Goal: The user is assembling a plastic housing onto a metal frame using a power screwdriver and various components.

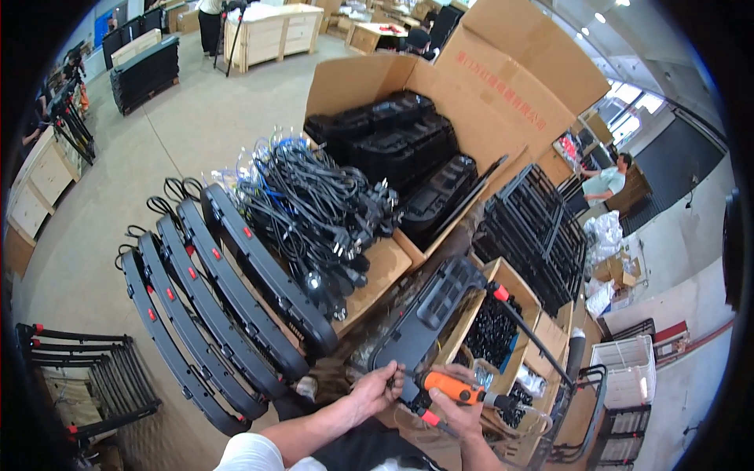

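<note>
My right hand point(463, 412) is wrapped round an orange and black electric screwdriver point(453, 388), held nearly level with its tip pointing left. Close to that tip, my left hand point(378, 392) has its fingers pinched together; whatever is between them is too small to make out. Both hands are at the near end of a long black plastic housing point(428, 310), which lies tilted with its ribbed inside showing. By the hands, a black frame tube with a red fitting point(430, 418) shows at the near end of the housing.
Several black curved housings point(236, 286) with red switches stand in a row at left. Behind them, black power cables point(314, 196) are heaped beside a cardboard box point(503, 78) of black plastic parts. Wooden bins point(542, 345) hold small black pieces at right, near stacked black frames point(534, 235).
</note>
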`<state>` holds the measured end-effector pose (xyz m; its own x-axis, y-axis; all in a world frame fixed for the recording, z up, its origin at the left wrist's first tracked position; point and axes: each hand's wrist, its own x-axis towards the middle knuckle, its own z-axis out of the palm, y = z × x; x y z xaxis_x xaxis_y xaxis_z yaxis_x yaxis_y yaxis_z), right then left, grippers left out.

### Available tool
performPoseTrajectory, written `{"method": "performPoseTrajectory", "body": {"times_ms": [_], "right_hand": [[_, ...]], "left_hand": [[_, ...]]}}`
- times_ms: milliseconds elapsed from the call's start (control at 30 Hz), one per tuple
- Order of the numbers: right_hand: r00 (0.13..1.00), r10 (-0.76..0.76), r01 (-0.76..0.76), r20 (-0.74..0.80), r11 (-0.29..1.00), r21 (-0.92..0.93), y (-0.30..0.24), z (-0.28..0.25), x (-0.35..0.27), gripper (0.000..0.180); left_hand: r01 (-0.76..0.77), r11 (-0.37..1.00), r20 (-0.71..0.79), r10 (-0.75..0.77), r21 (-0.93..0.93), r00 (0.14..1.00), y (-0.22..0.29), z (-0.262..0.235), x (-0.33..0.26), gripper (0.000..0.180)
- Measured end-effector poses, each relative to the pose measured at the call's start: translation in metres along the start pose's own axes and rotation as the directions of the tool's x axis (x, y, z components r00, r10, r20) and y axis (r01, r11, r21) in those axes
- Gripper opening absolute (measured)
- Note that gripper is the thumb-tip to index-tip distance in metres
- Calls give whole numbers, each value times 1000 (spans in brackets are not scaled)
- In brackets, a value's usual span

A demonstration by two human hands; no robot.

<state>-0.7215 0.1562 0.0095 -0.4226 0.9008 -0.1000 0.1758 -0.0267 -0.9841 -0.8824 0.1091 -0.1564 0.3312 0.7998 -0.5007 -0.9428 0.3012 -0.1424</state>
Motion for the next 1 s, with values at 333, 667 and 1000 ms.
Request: {"method": "performPoseTrajectory", "body": {"times_ms": [333,667,1000], "right_hand": [[999,43,-45,-18,995,-94,-3,8,34,52],[996,-4,25,90,973,-228,11,33,72,48],[973,-37,137,230,889,-437,12,45,91,36]], "left_hand": [[-71,994,-64,65,-85,996,3,26,10,30],[-132,965,-123,163,227,979,11,10,-13,28],[-162,928,-102,207,334,973,23,13,-22,29]]}}
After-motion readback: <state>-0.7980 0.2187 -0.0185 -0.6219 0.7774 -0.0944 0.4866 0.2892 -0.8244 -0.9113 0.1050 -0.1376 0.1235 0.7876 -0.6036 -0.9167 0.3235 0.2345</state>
